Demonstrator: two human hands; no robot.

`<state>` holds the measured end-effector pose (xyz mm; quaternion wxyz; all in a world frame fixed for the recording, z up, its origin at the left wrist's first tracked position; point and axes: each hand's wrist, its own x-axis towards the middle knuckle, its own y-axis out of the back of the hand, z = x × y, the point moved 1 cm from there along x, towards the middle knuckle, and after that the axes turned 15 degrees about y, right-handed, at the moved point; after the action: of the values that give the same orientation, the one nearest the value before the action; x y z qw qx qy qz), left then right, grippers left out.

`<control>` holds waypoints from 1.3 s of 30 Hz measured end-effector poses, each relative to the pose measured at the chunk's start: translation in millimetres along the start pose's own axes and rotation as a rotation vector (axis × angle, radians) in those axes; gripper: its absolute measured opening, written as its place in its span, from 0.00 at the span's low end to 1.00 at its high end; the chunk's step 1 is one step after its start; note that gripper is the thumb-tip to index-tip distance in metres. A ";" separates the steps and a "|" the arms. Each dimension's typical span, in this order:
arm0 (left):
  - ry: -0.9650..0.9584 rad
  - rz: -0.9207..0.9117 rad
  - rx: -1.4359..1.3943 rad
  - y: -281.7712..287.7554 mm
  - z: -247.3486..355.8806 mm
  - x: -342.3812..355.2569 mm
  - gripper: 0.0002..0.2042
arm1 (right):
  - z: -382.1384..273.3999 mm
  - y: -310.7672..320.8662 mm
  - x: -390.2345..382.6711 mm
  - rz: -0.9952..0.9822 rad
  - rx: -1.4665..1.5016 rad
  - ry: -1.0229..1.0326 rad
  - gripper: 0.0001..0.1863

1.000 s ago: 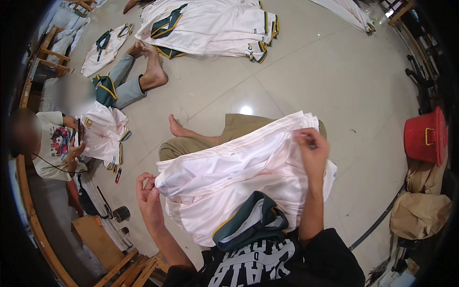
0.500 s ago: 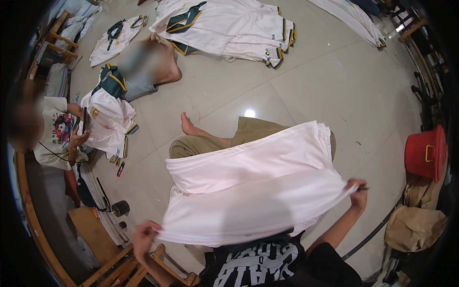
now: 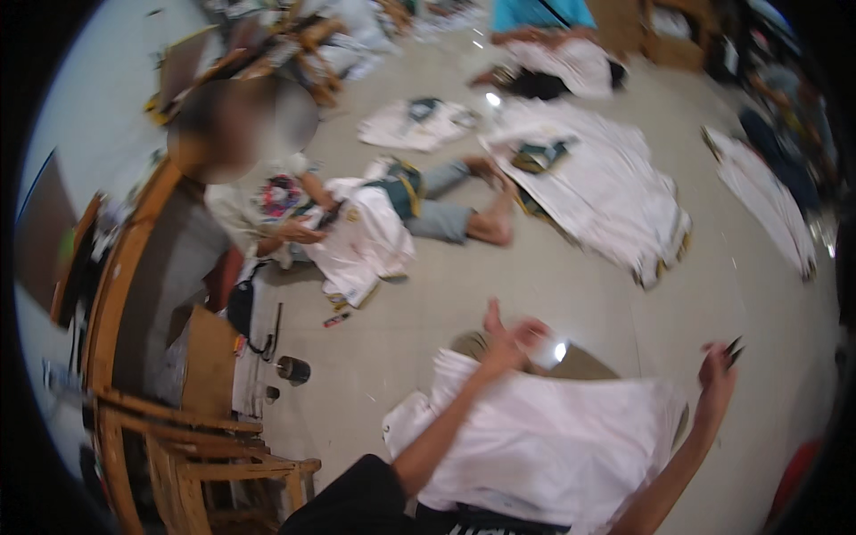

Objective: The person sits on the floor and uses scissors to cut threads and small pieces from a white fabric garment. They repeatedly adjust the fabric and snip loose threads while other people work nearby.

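Observation:
A white garment (image 3: pixel 553 437) lies spread across my lap and crossed legs, its near edge against my dark shirt. My left hand (image 3: pixel 522 339) reaches over the far edge of the cloth, beside my bare foot (image 3: pixel 492 316); its fingers are smeared by motion. Raised to the right of the cloth, my right hand (image 3: pixel 715 370) is closed around small dark thread snips (image 3: pixel 734 350), whose two pointed blades stick out past the fingers. Neither hand grips the cloth.
To the left, a seated person holds a white garment with green collar (image 3: pixel 366 236). More white shirts (image 3: pixel 597 196) lie on the tiled floor ahead. A wooden stool (image 3: pixel 232 468) stands near left, a red bucket (image 3: pixel 794 477) at the right rim. Another person in blue (image 3: pixel 544 16) sits at the back.
Both hands have let go of the white cloth. The left hand has moved forward past its far edge, the right up and outward. The view has swung left and up; the cloth now lies flatter.

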<state>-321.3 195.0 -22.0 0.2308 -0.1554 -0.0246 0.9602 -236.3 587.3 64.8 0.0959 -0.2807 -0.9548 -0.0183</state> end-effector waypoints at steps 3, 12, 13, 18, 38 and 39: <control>0.107 -0.472 -0.200 -74.5 -63.7 28.5 0.17 | 67.8 -59.1 -22.5 -0.305 -0.185 0.106 0.10; 0.553 -0.591 -0.633 -105.6 -125.4 6.2 0.16 | 137.7 -103.0 -79.5 -0.414 -0.284 0.125 0.12; 0.541 -0.595 -0.601 -108.2 -123.5 9.2 0.16 | 142.6 -100.4 -75.6 -0.408 -0.326 0.130 0.12; 0.523 -0.601 -0.564 -112.1 -129.5 15.0 0.17 | 158.6 -93.8 -70.5 -0.410 -0.313 0.219 0.13; 0.124 -0.376 0.031 -148.5 -111.2 -41.4 0.10 | 62.7 -86.9 -119.0 -0.042 -0.142 0.403 0.16; 0.116 -0.359 0.213 -173.6 -82.1 -57.7 0.10 | 49.4 -72.6 -117.2 -0.029 -0.164 0.419 0.16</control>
<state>-171.5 321.9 -62.8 0.4141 -0.1783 0.0631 0.8904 -187.4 468.2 -4.9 0.2688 -0.2639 -0.9133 -0.1550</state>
